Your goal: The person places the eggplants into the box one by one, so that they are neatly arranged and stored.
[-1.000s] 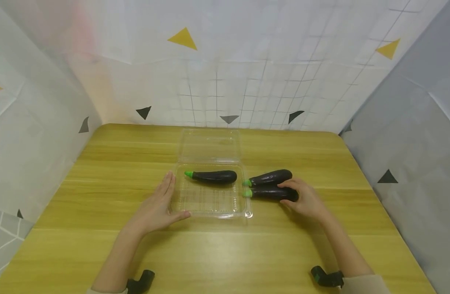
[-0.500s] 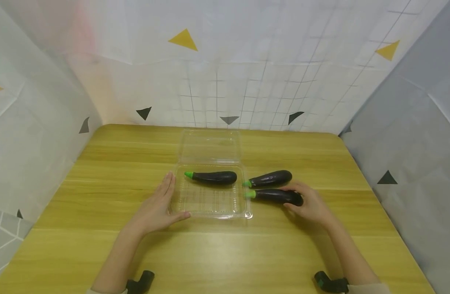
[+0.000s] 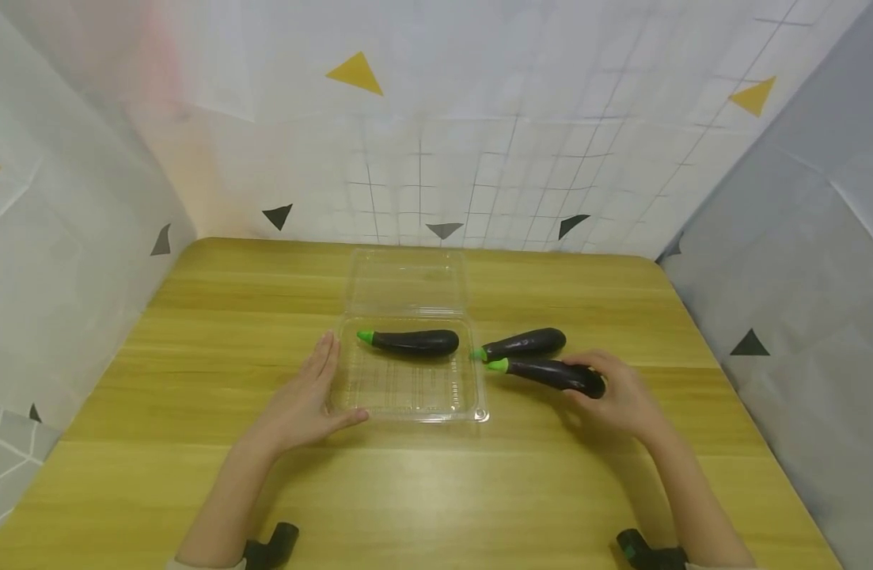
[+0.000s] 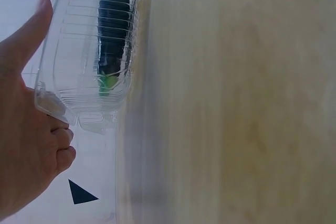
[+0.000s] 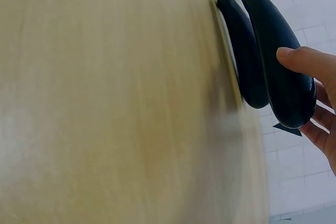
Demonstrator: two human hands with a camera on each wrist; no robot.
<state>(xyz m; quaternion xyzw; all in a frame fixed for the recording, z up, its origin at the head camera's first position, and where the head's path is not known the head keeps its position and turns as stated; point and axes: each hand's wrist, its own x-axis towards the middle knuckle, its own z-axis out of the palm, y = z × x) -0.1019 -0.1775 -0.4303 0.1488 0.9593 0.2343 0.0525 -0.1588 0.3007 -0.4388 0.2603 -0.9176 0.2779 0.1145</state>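
My right hand (image 3: 616, 392) grips the thick end of a dark eggplant (image 5: 275, 59) between thumb and fingers. Its green stem end points left, toward the container, and its body is raised off the table. A second eggplant (image 3: 525, 344) lies just behind it, its stem at the container's right rim. Inside the open clear plastic clamshell container (image 3: 408, 396) is another eggplant (image 3: 418, 343), lying crosswise near the hinge. At the container's left side rests my left hand (image 3: 304, 400), fingers straight along the edge and thumb stretched to the front rim (image 4: 44, 72).
The container's transparent lid (image 3: 408, 281) lies folded back on the wooden table (image 3: 422, 491). Behind the table's far edge stands a white covered wall (image 3: 479, 158) with triangle marks. Grey-white side panels (image 3: 799, 277) flank the table.
The right hand has closed on the nearer eggplant, drawn it to the right and lifted it, separating it from the one behind. The left hand and container stay in place.
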